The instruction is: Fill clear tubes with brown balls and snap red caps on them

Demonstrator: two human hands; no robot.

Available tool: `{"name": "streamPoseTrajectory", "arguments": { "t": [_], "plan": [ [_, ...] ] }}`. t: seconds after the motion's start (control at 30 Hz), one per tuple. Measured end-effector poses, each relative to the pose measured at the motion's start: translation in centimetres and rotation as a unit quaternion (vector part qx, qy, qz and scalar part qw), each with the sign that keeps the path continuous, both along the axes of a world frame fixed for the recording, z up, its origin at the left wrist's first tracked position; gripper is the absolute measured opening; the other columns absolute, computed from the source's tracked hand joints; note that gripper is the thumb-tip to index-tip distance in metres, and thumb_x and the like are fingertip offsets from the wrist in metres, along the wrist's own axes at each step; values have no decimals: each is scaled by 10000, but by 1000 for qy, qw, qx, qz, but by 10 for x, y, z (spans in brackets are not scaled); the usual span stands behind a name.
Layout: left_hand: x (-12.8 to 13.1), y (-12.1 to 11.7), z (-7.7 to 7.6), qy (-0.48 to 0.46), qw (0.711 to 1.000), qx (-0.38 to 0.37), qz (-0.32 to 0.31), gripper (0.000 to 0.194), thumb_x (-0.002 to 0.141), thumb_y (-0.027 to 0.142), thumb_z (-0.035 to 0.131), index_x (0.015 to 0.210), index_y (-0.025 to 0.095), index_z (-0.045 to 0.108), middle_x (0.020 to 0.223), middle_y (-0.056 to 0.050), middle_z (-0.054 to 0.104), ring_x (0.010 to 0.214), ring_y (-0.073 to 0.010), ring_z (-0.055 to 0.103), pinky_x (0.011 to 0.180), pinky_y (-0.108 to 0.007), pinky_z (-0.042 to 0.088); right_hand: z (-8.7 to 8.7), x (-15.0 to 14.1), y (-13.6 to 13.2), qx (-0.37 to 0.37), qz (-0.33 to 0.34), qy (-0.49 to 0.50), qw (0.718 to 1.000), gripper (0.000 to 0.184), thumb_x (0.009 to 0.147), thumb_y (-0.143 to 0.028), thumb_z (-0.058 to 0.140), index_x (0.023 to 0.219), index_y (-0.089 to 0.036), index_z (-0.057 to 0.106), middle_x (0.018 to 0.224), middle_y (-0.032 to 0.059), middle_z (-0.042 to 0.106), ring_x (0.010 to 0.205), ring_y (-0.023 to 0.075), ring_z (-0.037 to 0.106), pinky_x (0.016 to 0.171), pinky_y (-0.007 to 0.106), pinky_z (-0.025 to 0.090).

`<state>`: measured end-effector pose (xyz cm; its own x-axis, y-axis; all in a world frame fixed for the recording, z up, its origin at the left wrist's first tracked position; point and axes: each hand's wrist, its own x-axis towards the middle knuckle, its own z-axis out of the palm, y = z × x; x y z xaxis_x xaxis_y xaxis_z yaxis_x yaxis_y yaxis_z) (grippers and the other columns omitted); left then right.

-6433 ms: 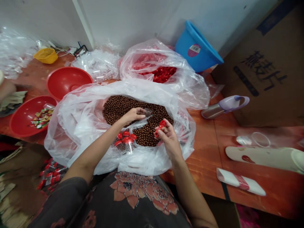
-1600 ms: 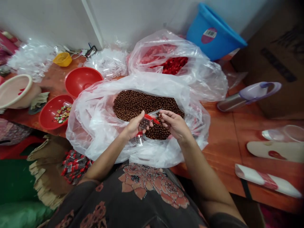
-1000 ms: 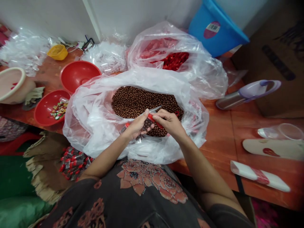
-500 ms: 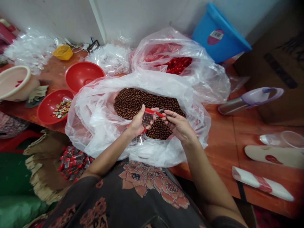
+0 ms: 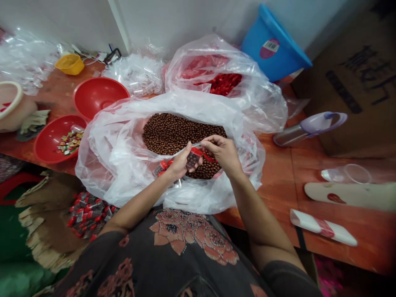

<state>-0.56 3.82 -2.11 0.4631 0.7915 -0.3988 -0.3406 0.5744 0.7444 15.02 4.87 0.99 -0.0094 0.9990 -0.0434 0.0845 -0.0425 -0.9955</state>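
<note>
hands have drawn together: left hand [image 5: 180,163] grips a clear red-capped tube [image 5: 194,159] lying slantwise, red end toward the pinching right hand [image 5: 223,153].

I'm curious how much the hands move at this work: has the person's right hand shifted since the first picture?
Yes. Judged against the patch of brown balls in the bag, the right hand has moved from their lower right edge upward and inward, closer to the left hand.
</note>
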Motion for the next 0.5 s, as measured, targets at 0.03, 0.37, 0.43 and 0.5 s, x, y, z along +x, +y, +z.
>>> {"name": "streamPoseTrajectory", "arguments": {
  "t": [0.03, 0.37, 0.43, 0.5],
  "plan": [
    [1, -1, -1, 15, 1000, 7, -2, 619, 941, 664, 371, 981, 119, 663, 628, -30, 638, 435, -80, 517, 330, -166, 309, -2, -2, -1, 4, 14, -18, 1000, 211, 749, -401, 738, 751, -192, 708, 647, -13, 677, 544, 103, 537, 516, 224, 404],
    [4, -4, -1, 43, 999, 25, -15, 620, 901, 717, 399, 913, 141, 627, 618, -25, 617, 434, -77, 519, 313, -142, 296, -7, -9, -11, 24, 25, -23, 999, 265, 762, -461, 731, 703, -204, 740, 665, -6, 670, 612, 137, 572, 590, 262, 442],
    [4, -4, 4, 46, 999, 20, -10, 627, 892, 728, 402, 897, 142, 624, 601, -18, 600, 423, -76, 512, 308, -142, 287, -7, -10, -15, 33, 30, -32, 999, 260, 810, -459, 690, 745, -217, 763, 663, -4, 675, 629, 149, 584, 616, 276, 454],
    [4, -5, 8, 51, 999, 12, -2, 630, 886, 735, 406, 879, 143, 621, 580, -8, 577, 410, -74, 503, 304, -139, 272, -7, -11, -18, 59, 35, -54, 996, 277, 855, -458, 644, 767, -231, 776, 676, 2, 680, 674, 160, 603, 660, 288, 466]
  ]
}}
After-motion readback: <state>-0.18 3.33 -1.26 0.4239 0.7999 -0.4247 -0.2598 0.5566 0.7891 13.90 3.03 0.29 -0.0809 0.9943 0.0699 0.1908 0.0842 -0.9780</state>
